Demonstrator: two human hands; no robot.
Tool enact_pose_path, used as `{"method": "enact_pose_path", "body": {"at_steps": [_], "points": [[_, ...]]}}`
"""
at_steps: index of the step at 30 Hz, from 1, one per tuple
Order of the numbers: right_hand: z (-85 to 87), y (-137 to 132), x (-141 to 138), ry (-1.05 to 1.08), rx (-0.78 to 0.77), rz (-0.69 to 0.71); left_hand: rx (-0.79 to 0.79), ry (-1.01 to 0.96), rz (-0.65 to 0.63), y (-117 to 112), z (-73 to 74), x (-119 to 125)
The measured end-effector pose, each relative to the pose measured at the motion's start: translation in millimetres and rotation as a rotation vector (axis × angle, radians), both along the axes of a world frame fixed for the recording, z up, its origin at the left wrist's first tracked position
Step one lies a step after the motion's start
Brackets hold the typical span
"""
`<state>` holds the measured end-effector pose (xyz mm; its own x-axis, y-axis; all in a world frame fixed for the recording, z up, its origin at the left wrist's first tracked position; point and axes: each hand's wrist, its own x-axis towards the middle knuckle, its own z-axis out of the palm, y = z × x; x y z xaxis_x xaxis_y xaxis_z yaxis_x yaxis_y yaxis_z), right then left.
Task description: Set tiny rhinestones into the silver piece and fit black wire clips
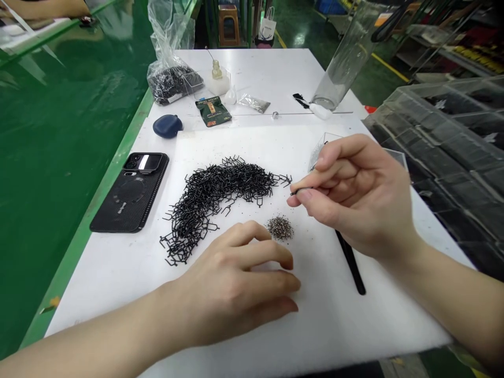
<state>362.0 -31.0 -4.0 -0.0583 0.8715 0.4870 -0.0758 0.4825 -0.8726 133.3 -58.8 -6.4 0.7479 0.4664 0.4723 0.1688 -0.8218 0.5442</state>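
A curved heap of small black bent wire pieces (212,202) lies on a white foam pad (346,320). My right hand (354,197) is raised above the pad, pinching a thin dark piece (294,192) between thumb and forefinger. Its exact form is hard to make out. A black rod (352,262) runs out from under that hand, and I cannot tell whether the hand holds it. My left hand (232,283) rests on the pad with loosely curled, empty fingers, close to a small pile of grey granules (280,228). A small clear bag (319,149) sits behind my right fingers.
Behind the pad are a bag of black pieces (173,81), a small bottle (218,79), a green packet (213,111), a blue case (168,126) and a tall clear cylinder (342,63). A black phone (129,191) lies left; a clear compartment box (444,152) stands right.
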Motion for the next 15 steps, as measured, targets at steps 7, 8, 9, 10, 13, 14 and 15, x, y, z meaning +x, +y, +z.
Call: {"method": "enact_pose_path", "body": {"at_steps": [7, 8, 9, 10, 13, 14, 15], "points": [[-0.9, -1.6, 0.0, 0.028, -0.05, 0.03, -0.053, -0.201, 0.29, -0.9, 5.3, -3.6], [-1.0, -2.0, -0.3, 0.037, -0.052, 0.036, -0.064, -0.213, 0.28, -1.0, 5.2, -3.9], [-1.1, -2.4, -0.7, 0.046, -0.051, 0.044, -0.072, -0.224, 0.263, -1.2, 4.8, -4.0], [-1.1, -2.8, -1.2, 0.053, -0.046, 0.049, -0.078, -0.227, 0.246, -1.4, 4.1, -4.1], [-1.1, -3.6, -2.1, 0.047, -0.058, 0.05, -0.103, -0.243, 0.223, -1.7, 2.1, -3.8], [-1.1, -3.6, -2.3, 0.043, -0.073, 0.05, -0.109, -0.264, 0.206, -1.3, 1.8, -3.7], [-1.0, -3.5, -2.5, 0.041, -0.084, 0.052, -0.123, -0.283, 0.193, -0.8, 1.6, -3.7]]}}
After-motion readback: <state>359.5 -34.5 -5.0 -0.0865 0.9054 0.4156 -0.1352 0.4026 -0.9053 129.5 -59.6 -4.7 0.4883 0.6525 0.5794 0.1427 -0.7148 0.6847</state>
